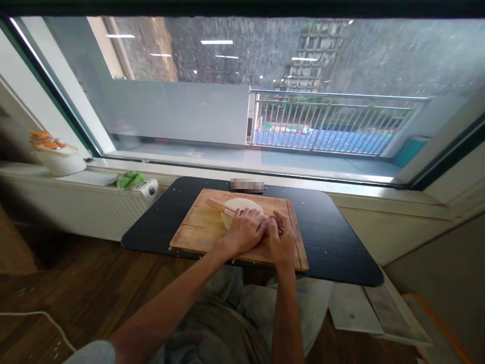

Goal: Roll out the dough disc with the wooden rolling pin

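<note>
A round, flat sheet of dough lies on a wooden cutting board. Across the dough runs a wooden rolling pin, its left end bare and pointing to the upper left. My left hand is laid over the pin's middle with the fingers bent onto it, covering part of the dough. Close beside it, my right hand curls around the pin's right end, which is mostly hidden by the fingers.
The board rests on a black table by a large window. A small blurred-out object is behind the board. To the left, a radiator carries a green cloth and a white container. A cable crosses the floor.
</note>
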Available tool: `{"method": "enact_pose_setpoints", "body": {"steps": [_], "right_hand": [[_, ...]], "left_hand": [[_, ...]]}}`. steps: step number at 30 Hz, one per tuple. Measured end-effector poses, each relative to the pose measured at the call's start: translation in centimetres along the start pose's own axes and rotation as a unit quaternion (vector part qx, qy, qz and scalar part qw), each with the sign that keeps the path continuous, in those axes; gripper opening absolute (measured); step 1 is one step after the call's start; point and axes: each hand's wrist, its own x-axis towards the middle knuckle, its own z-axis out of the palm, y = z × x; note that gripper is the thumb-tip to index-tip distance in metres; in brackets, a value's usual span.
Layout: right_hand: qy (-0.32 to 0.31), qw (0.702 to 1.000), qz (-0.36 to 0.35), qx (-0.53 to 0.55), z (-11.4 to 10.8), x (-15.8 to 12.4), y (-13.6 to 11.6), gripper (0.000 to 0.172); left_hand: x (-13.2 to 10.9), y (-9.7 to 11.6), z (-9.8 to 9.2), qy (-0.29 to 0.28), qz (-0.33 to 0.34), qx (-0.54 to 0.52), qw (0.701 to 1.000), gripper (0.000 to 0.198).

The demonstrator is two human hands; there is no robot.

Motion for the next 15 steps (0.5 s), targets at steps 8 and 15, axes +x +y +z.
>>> {"method": "enact_pose_setpoints", "body": {"steps": [8, 15], "right_hand": [[-0.060, 0.997, -0.019, -0.040, -0.2, -0.1, -0.2, 0.041], [-0.102, 0.988, -0.060, -0.099, -0.3, -0.5, -0.8, 0.032]], "left_hand": [[-1.2, -0.6, -0.3, -0.010, 0.019, -0.011, 1.000, 0.052], [-1.1, -1.7, 0.3, 0.001, 0.004, -0.019, 1.000, 0.050]]}}
